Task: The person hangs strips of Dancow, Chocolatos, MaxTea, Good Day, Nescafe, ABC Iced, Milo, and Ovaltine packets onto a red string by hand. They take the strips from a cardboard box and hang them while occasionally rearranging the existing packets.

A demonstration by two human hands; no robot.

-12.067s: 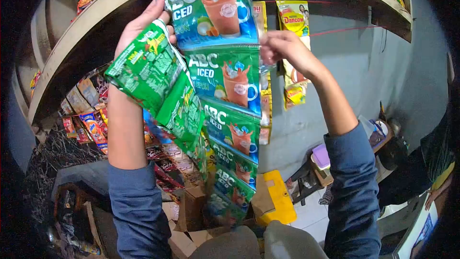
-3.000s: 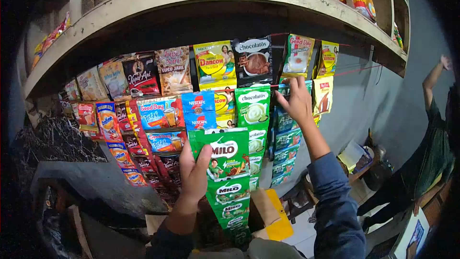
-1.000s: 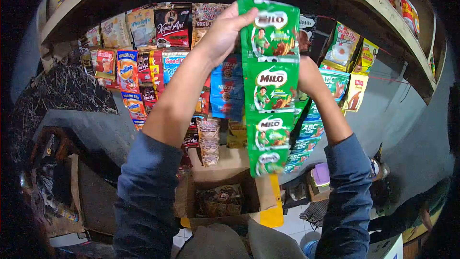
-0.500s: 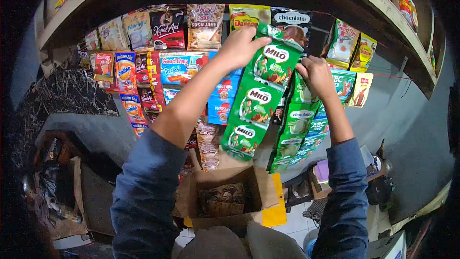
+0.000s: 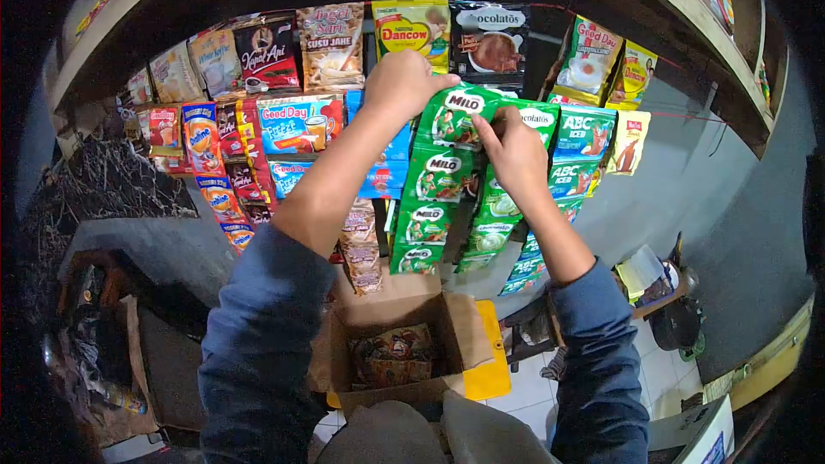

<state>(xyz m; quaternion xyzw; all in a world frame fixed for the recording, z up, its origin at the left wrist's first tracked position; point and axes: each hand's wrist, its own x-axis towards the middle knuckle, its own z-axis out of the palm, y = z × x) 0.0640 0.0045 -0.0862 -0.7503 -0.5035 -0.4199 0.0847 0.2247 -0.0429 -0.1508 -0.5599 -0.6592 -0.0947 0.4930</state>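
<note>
A strip of green Milo sachets (image 5: 436,174) hangs almost straight down among the hanging sachets. At its top left corner, my left hand (image 5: 402,88) is closed, the fingertips pinching the upper edge. My right hand (image 5: 517,155) is closed too, thumb and fingers at the right side of the top Milo sachet; its grip is partly hidden. Just behind that hand hangs a green Chocolatos strip (image 5: 491,239), its upper part partly covered. Above my hands are a yellow Dancow sachet (image 5: 412,34) and a dark Chocolatos sachet (image 5: 488,45).
Other sachet strips hang on both sides, including Good Day Freeze (image 5: 301,126) and ABC Iced (image 5: 583,133). Below stands an open cardboard box (image 5: 455,335) with brown packets (image 5: 391,357) inside. A wooden shelf edge (image 5: 670,13) curves overhead.
The Milo strip has gone from tilted to nearly upright, its top lower. My right hand has moved left from the green Chocolatos strip to the Milo strip. The view has shifted slightly.
</note>
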